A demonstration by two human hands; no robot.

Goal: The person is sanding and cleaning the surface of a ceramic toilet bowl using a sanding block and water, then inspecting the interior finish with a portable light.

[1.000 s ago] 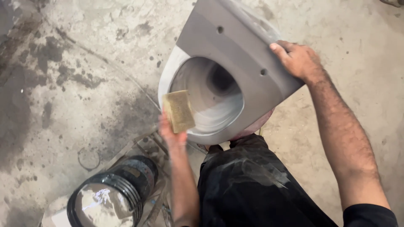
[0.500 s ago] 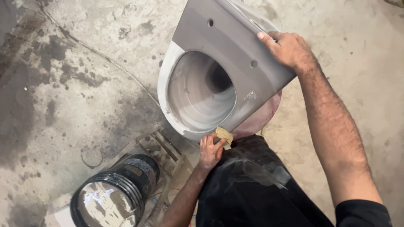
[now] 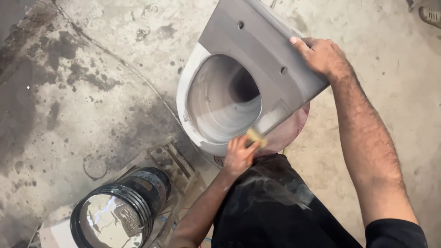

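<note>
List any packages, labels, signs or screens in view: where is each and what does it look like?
Black bucket: lower left, left of the left hand; round, ribbed black rim, a dark printed label on its side, pale liquid inside.
No signs or screens in view; none on the grey toilet casting.

Workshop, ceramics: stained concrete floor; unglazed grey toilet bowl; beside it, black bucket of pale liquid.

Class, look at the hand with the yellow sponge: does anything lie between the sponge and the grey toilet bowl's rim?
Nothing visible does. The left hand presses the sponge straight against the toilet bowl at its near rim; the right hand grips the far edge.
</note>
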